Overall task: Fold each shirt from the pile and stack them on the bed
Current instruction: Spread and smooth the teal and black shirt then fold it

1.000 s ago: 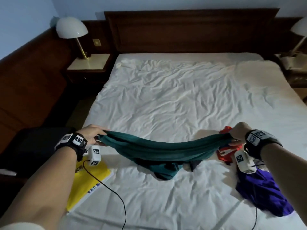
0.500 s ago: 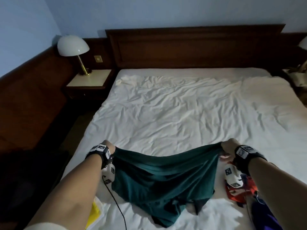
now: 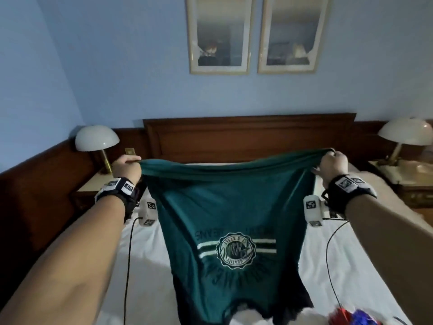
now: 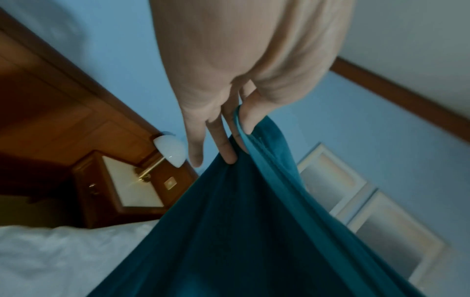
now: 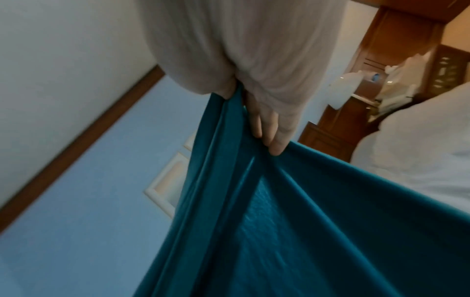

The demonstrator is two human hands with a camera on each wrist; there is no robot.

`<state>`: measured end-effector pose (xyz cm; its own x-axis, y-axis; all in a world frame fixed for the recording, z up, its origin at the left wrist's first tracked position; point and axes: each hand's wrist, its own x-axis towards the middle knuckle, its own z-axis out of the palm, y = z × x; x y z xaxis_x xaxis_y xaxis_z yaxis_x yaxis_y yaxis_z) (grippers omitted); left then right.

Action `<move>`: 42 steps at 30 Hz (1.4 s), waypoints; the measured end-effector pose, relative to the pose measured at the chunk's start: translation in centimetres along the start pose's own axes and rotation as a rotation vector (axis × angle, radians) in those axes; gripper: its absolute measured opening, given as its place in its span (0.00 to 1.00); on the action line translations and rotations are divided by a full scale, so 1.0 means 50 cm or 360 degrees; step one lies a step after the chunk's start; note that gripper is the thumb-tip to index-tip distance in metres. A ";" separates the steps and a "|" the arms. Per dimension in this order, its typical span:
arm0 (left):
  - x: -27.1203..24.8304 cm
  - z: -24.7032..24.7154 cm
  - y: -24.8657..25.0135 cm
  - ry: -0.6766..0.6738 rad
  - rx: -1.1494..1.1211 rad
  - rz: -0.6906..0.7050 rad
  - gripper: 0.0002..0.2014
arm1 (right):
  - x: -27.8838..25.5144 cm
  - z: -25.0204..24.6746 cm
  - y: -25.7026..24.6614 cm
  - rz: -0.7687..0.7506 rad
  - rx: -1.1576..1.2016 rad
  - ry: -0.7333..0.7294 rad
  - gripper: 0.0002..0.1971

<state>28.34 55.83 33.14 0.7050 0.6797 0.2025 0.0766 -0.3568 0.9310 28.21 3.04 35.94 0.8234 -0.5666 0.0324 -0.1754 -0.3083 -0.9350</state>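
Note:
A dark green shirt (image 3: 225, 221) with a round white crest and white stripes hangs spread in the air over the white bed (image 3: 346, 273). The print reads upside down, so the hem is on top. My left hand (image 3: 127, 166) pinches the hem's left corner, and my right hand (image 3: 331, 164) pinches its right corner. In the left wrist view the fingers (image 4: 226, 148) curl round the green shirt (image 4: 254, 231). In the right wrist view the fingers (image 5: 274, 138) clamp bunched folds of the green shirt (image 5: 292, 221). Red and purple clothes (image 3: 351, 317) lie blurred at the bottom right.
A wooden headboard (image 3: 248, 137) stands behind the shirt. Nightstands with dome lamps flank the bed: the left lamp (image 3: 96, 139) and the right lamp (image 3: 405, 133). Two framed pictures (image 3: 253, 35) hang on the blue wall. Black cables (image 3: 127, 266) trail from both wrists.
Both hands have lifted the green shirt off the bed up to headboard height, and it now hangs open. The head view has tilted upward toward the wall.

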 end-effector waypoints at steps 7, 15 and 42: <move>-0.038 -0.101 0.186 0.0282 -0.0123 0.0324 0.17 | -0.046 -0.135 -0.139 -0.0380 0.0902 0.0161 0.11; -0.230 -0.216 0.076 0.0272 -0.0157 0.0230 0.17 | -0.186 -0.231 0.049 -0.0212 0.0700 0.0157 0.11; -1.079 -0.580 -0.997 -0.0159 0.0650 -0.1493 0.23 | -1.000 -0.355 1.223 0.1086 -0.0881 -0.0201 0.09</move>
<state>-33.97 55.53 -15.40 0.2919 0.7475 -0.5967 0.8477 0.0868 0.5234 -33.25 -1.05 -16.57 0.4914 -0.6837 -0.5396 -0.8589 -0.2778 -0.4302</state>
